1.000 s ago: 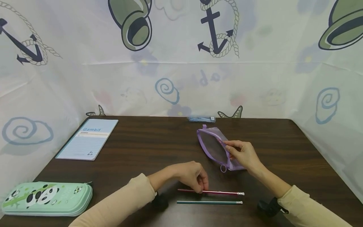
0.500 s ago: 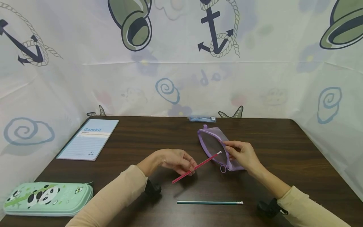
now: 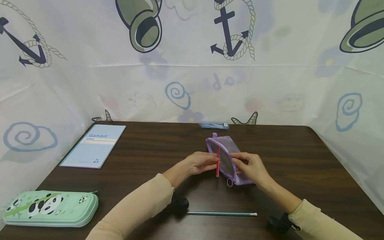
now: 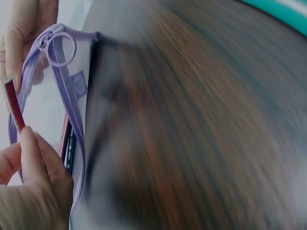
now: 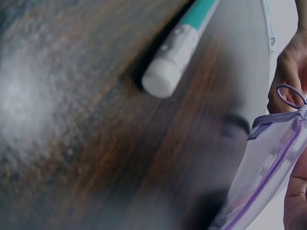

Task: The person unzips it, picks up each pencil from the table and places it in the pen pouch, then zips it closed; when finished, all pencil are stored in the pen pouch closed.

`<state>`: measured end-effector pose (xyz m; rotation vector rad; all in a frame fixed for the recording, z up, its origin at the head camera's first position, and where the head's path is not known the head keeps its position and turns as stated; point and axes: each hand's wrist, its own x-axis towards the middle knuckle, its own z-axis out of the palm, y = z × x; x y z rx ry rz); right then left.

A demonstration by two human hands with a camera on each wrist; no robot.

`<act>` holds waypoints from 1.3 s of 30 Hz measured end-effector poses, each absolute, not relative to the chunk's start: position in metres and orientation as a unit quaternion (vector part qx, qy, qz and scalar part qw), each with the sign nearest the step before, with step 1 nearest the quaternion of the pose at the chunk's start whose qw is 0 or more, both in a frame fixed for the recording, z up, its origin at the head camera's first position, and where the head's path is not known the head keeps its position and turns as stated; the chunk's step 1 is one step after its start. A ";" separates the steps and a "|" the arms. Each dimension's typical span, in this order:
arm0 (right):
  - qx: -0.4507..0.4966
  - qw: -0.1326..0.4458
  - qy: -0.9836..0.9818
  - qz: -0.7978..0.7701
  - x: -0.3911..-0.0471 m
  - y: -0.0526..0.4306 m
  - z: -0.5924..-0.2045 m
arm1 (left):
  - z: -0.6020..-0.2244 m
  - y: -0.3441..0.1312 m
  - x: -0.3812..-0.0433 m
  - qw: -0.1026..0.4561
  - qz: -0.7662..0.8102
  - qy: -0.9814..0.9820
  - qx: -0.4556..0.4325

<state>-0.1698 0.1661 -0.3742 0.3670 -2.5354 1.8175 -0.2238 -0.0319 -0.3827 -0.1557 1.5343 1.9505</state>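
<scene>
My left hand (image 3: 201, 163) pinches a red pencil (image 3: 217, 168) at the mouth of a purple mesh zip pouch (image 3: 230, 144). The pencil's far end is inside the opening; its near end sticks out toward me. My right hand (image 3: 252, 166) pinches the right edge of the pouch, whose zip is undone. In the left wrist view, a ring zip pull (image 4: 62, 49) hangs at the near end, and a red and a dark slim stick (image 4: 71, 151) show at the pouch's edge. A green pencil (image 3: 222, 214) with a white eraser lies on the table in front.
A light blue notebook (image 3: 94, 146) lies at the back left of the dark wooden table (image 3: 156, 143). Front left is a mint green panda pencil case (image 3: 51, 209). A small blue packet (image 3: 214, 126) sits at the back edge, before a patterned cloth wall.
My left hand has lifted the red pencil off the table, turned it and carried it to the pouch mouth. The pouch, still in my right hand, has shifted slightly left.
</scene>
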 end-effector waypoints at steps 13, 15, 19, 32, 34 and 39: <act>0.119 -0.017 -0.813 0.569 -0.171 0.162 -0.375 | -0.389 0.001 -0.216 0.253 0.769 0.582 -0.071; 0.121 -0.016 -0.814 0.568 -0.172 0.161 -0.375 | -0.390 0.004 -0.215 0.245 0.772 0.583 -0.071; 0.120 -0.018 -0.814 0.569 -0.171 0.161 -0.375 | -0.392 0.009 -0.213 0.236 0.778 0.578 -0.069; 0.114 -0.021 -0.810 0.574 -0.170 0.161 -0.374 | -0.397 0.017 -0.211 0.207 0.778 0.588 -0.081; 0.116 -0.019 -0.812 0.572 -0.170 0.161 -0.374 | -0.397 0.019 -0.210 0.202 0.777 0.590 -0.084; 0.119 -0.007 -0.815 0.566 -0.170 0.161 -0.375 | -0.400 0.019 -0.211 0.202 0.765 0.607 -0.073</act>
